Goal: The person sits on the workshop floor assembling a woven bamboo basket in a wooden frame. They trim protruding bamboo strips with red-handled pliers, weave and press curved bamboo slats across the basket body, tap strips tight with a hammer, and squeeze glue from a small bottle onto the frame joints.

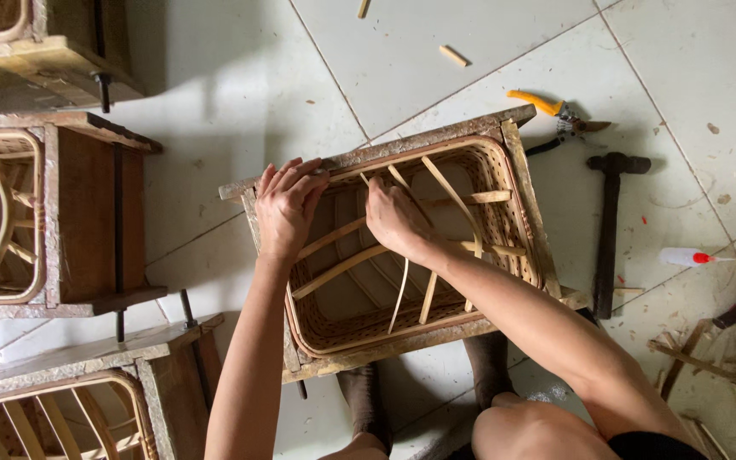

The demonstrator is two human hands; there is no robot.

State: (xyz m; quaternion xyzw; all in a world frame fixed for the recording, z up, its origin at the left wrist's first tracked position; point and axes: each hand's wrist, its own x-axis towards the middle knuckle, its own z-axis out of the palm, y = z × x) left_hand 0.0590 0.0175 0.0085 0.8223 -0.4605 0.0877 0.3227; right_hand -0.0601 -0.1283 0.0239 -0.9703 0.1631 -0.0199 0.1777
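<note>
A wooden box mould (521, 170) stands on the tiled floor between my legs, with a woven rattan basket (504, 230) inside it. Loose cane strips (402, 294) cross the basket's open middle. My left hand (287, 204) grips the mould's upper-left corner, fingers curled over the rim. My right hand (393, 217) reaches inside the basket near the upper-left wall, fingers pinching at the cane strips there; what exactly it holds is hidden by the hand.
Three similar wooden moulds with cane frames stand at the left (53, 213). Yellow-handled pruning shears (555, 115), a dark hammer (611, 221) and a small white glue bottle with red cap (687, 256) lie on the floor at right. Cane offcuts (717, 366) litter the lower right.
</note>
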